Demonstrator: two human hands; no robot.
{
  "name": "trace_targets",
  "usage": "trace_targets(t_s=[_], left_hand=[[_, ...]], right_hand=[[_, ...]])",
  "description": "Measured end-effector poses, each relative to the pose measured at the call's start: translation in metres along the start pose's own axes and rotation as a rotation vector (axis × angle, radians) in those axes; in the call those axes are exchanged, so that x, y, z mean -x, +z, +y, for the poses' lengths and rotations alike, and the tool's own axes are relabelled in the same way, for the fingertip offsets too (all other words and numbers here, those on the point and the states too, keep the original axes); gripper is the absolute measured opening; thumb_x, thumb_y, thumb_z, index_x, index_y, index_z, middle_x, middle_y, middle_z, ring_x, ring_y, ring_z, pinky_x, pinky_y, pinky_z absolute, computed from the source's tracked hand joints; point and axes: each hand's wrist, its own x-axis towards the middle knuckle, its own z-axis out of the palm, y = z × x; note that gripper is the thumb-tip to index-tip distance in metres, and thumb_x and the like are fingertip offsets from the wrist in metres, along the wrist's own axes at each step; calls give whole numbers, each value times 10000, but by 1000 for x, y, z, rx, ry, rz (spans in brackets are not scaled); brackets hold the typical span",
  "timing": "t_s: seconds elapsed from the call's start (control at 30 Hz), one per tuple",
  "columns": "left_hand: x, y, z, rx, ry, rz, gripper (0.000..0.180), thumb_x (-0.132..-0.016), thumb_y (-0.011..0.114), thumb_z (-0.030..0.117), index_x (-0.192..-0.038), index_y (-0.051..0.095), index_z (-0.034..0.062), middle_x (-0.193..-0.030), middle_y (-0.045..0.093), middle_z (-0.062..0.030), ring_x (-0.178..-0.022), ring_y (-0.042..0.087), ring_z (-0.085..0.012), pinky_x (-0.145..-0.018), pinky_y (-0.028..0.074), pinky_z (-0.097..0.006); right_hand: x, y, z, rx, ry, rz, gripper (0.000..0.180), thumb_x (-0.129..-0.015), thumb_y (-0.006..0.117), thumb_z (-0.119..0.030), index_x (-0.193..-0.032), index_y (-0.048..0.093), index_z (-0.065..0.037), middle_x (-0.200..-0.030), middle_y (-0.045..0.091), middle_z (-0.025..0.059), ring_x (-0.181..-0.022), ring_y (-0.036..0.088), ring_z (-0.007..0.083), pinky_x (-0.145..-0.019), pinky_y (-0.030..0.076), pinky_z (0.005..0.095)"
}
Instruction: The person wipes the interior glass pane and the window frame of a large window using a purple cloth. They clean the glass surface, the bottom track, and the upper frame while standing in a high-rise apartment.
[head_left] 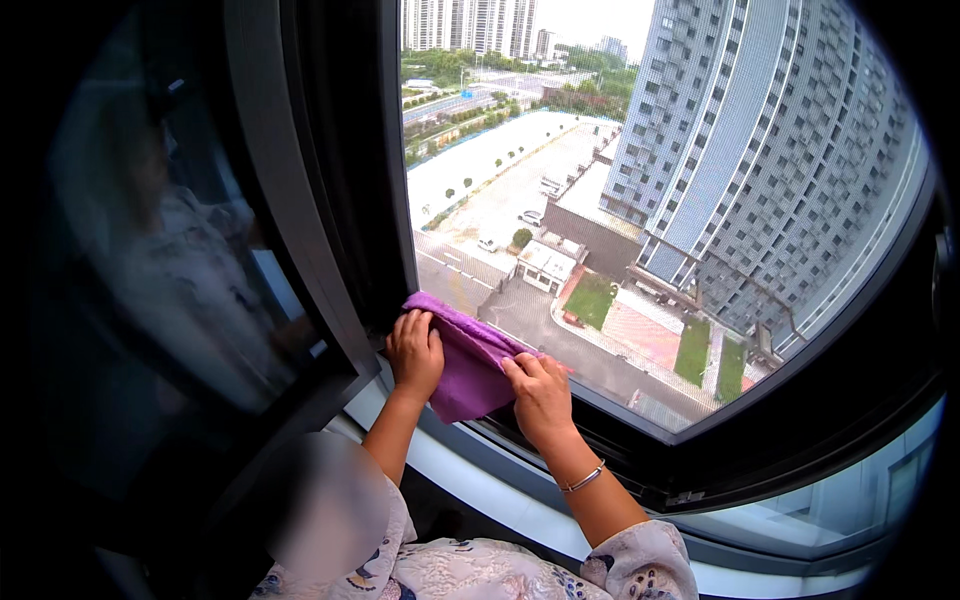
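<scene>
Mid-frame, the purple cloth (470, 360) runs upper left to lower right along the window frame (330, 200); left hand (414, 352) and right hand (541, 392) both press it, fingers together.

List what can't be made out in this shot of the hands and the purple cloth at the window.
- Head view: the frame edge under the purple cloth, covered by the cloth.
- Left hand palm and its grip: only its back shows.
- Right hand fingertips, pressed into the cloth folds.
- Reflection in the left window pane: blurred.
- Picture corners: black, cut off by the fisheye rim.
</scene>
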Motion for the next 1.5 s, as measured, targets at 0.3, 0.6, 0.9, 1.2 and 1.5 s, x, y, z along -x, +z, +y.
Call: trace_targets(t_s=[0.3,0.6,0.9,1.2,1.5], left_hand=[[8,6,-4,270,-88,55,431,-807,656,99,-1223,596,6,-1134,593,-183,-1057,574,-374,-924,469,-452],[-10,14,0,331,-215,152,534,-855,589,85,-1354,460,-52,-1377,454,-276,-1307,426,-416,-1107,355,-433],[-14,-1,12,-88,-71,-120,444,-915,593,294,-1276,581,36,-1336,570,-104,-1238,499,-297,-1010,389,-483],[-31,4,13,-85,-72,-169,409,-854,640,260,-1196,605,40,-1266,610,-110,-1204,515,-304,-1001,387,-486],[-5,5,11,-5,-13,-111,550,-854,648,287,-1306,531,-4,-1365,539,-156,-1293,443,-338,-1072,340,-483]], right_hand=[[19,-23,5,-25,79,-44,341,-798,586,-39,-1118,678,-114,-1086,640,39,-1004,572,242,-844,445,383],[10,8,-9,52,-21,-80,419,-844,552,-119,-1256,625,-101,-1353,567,110,-1222,504,279,-996,375,415],[10,10,-6,61,-37,-79,403,-845,551,-129,-1239,631,-94,-1343,571,105,-1215,499,273,-974,372,408],[8,9,-7,90,-26,-91,407,-842,553,-140,-1239,634,-102,-1335,577,90,-1219,500,255,-981,376,390],[17,-8,1,41,-13,-123,412,-820,569,-84,-1224,649,-96,-1322,586,107,-1213,522,280,-1005,394,405]])
